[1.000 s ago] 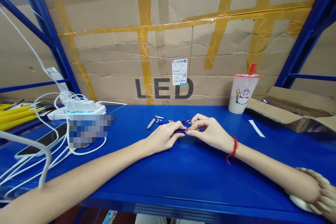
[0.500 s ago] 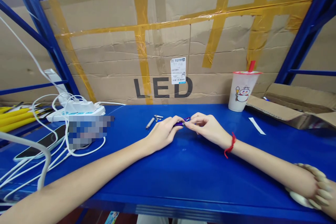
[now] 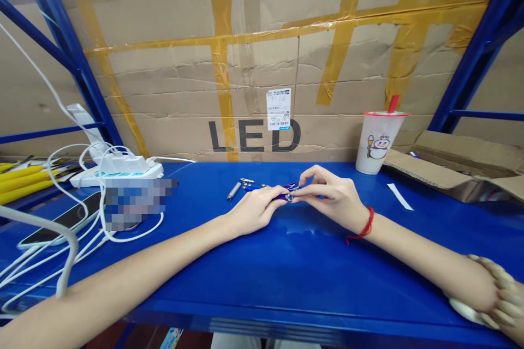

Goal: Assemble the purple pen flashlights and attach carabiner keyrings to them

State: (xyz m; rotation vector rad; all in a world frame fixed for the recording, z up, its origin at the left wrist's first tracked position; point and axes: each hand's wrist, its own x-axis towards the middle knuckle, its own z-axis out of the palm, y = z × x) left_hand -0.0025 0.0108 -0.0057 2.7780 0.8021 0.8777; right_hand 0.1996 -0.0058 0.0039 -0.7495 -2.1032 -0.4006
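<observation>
My left hand [image 3: 258, 208] is closed round a slim blue metallic tube [image 3: 282, 197], whose round silver-rimmed end faces me. The fingers of my right hand [image 3: 333, 196] are apart, with the lower fingertips close to that end; whether they touch it I cannot tell. Just behind the fingertips lie purple-blue shiny pieces [image 3: 291, 186], partly hidden. Left of my left hand, on the blue tabletop [image 3: 262, 272], are a small silver cylinder [image 3: 234, 191] and several tiny silver parts [image 3: 247, 181]. Another blue piece [image 3: 249, 188] shows behind my left knuckles.
A white cup [image 3: 379, 142] with a red straw stands back right, near a paper strip [image 3: 400, 197] and an open cardboard box [image 3: 454, 169]. White cables, a power strip [image 3: 123, 166] and a phone [image 3: 61, 221] crowd the left. A large cardboard sheet [image 3: 176, 98] closes off the back.
My right hand has let go of the tube's end and its fingers have spread, index finger raised. The tube's round end has turned toward me in my left hand.
</observation>
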